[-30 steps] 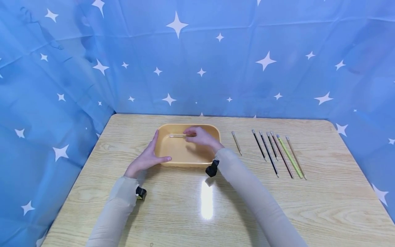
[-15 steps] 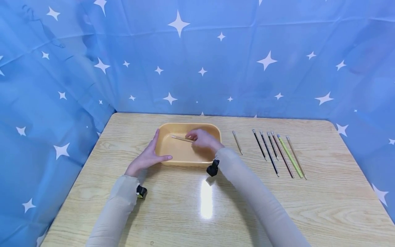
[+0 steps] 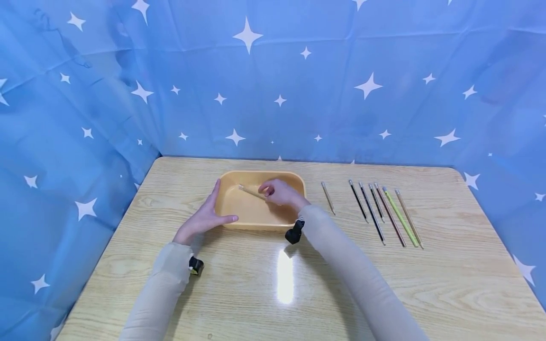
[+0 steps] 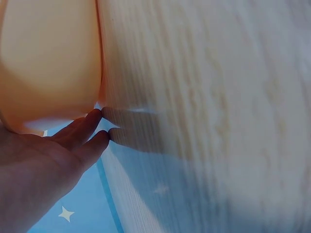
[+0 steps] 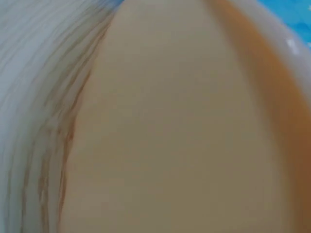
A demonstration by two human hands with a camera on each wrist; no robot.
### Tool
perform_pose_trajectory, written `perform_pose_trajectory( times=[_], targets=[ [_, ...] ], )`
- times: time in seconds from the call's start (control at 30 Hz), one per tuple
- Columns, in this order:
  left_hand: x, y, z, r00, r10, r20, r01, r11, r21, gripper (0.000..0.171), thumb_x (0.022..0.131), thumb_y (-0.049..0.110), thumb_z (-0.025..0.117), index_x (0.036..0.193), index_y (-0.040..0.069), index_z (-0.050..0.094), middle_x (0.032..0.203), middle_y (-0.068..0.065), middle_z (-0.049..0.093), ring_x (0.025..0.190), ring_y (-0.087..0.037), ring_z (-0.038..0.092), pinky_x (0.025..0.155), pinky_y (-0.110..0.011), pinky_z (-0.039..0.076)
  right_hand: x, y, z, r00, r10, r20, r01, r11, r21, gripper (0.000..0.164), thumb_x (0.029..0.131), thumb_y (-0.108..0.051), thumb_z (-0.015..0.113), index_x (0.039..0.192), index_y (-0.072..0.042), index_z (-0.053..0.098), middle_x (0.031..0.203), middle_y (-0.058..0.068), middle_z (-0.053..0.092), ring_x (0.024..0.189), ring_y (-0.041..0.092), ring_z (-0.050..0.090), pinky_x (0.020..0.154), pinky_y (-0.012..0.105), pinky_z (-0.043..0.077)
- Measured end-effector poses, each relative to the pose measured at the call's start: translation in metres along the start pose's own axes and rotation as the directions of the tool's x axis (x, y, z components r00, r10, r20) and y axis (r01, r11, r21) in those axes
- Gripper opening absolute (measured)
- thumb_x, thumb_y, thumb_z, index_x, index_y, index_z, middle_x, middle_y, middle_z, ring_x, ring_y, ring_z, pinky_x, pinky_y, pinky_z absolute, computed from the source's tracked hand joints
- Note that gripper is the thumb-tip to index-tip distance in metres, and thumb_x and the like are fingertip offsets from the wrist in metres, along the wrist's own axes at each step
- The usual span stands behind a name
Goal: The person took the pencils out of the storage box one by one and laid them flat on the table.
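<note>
A yellow-orange plastic tray [image 3: 239, 208] stands on the table. My left hand [image 3: 201, 219] lies against its left end, fingers extended along the outside and thumb by the front rim. In the left wrist view, the left hand's fingers [image 4: 90, 128] touch the outer wall of the tray [image 4: 53, 58]. Inside the tray, my right hand [image 3: 279, 192] pinches a wooden pencil [image 3: 251, 192] near one end. The pencil's pale eraser end points to the back left. Only the tray wall [image 5: 180, 121] fills the right wrist view; the hand itself is hidden there.
A short wooden pencil [image 3: 328, 198] lies alone right of the tray. Further right, several pencils lie side by side, among them a black one [image 3: 358, 201], a lime-green one [image 3: 400, 216] and a wooden one [image 3: 409, 219]. A blue star-patterned curtain [image 3: 273, 85] hangs behind the table.
The pencil in my right hand has turned from lying straight across to slanting, its held end now nearer me. The right hand has shifted slightly right and toward me. The left hand has stayed put.
</note>
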State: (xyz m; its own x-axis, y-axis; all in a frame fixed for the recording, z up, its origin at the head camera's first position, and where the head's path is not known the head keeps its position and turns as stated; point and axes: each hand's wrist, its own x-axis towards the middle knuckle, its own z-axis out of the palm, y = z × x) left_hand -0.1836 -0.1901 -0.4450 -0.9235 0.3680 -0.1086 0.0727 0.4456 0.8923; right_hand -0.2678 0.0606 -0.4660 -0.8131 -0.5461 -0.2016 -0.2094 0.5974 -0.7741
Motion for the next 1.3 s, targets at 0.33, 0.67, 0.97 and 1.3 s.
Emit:
perform_pose_trajectory(
  times=[0.33, 0.67, 0.97, 1.3],
  targets=[
    [0.009, -0.026, 0.001, 1.000, 0.009, -0.018, -0.009, 1.000, 0.016, 0.118, 0.081, 0.023, 0.078, 0.153, 0.011, -0.015, 0.159, -0.013, -0.011, 0.144, -0.033, -0.004, 0.113, -0.054, 0.004, -0.002, 0.000, -0.002, 0.999, -0.004, 0.043, -0.006, 0.971, 0.238, 0.033, 0.088, 0.006, 0.058, 0.120, 0.004, 0.062, 0.094, 0.014, 0.065, 0.066, 0.013, 0.052, 0.052, 0.020, 0.041],
    [0.000, 0.001, 0.002, 1.000, 0.008, -0.001, -0.008, 1.000, 0.007, 0.114, 0.082, 0.014, 0.076, 0.151, 0.000, -0.013, 0.157, -0.022, -0.011, 0.143, -0.040, -0.005, 0.112, -0.056, 0.002, -0.012, -0.001, -0.009, 0.999, 0.025, 0.030, -0.033, 0.946, 0.323, 0.035, 0.088, 0.006, 0.058, 0.123, 0.003, 0.061, 0.102, 0.018, 0.064, 0.079, 0.021, 0.058, 0.061, 0.022, 0.046],
    [-0.005, 0.014, 0.000, 1.000, 0.012, 0.003, -0.012, 1.000, -0.015, 0.113, 0.081, 0.013, 0.076, 0.150, -0.003, -0.013, 0.157, -0.024, -0.010, 0.143, -0.042, -0.003, 0.112, -0.058, 0.003, -0.027, -0.010, -0.023, 0.999, -0.013, -0.038, 0.025, 0.951, 0.307, 0.032, 0.088, 0.005, 0.060, 0.120, 0.003, 0.063, 0.104, 0.021, 0.064, 0.093, 0.028, 0.060, 0.071, 0.026, 0.049],
    [-0.006, 0.014, 0.000, 1.000, -0.003, 0.006, 0.003, 1.000, -0.001, 0.112, 0.083, 0.014, 0.076, 0.151, -0.001, -0.012, 0.157, -0.023, -0.010, 0.143, -0.040, -0.003, 0.112, -0.056, 0.004, -0.050, -0.011, -0.040, 0.998, -0.009, -0.062, 0.026, 0.956, 0.293, 0.031, 0.091, 0.000, 0.061, 0.122, -0.001, 0.063, 0.105, 0.013, 0.063, 0.096, 0.022, 0.058, 0.080, 0.031, 0.049]
  ],
)
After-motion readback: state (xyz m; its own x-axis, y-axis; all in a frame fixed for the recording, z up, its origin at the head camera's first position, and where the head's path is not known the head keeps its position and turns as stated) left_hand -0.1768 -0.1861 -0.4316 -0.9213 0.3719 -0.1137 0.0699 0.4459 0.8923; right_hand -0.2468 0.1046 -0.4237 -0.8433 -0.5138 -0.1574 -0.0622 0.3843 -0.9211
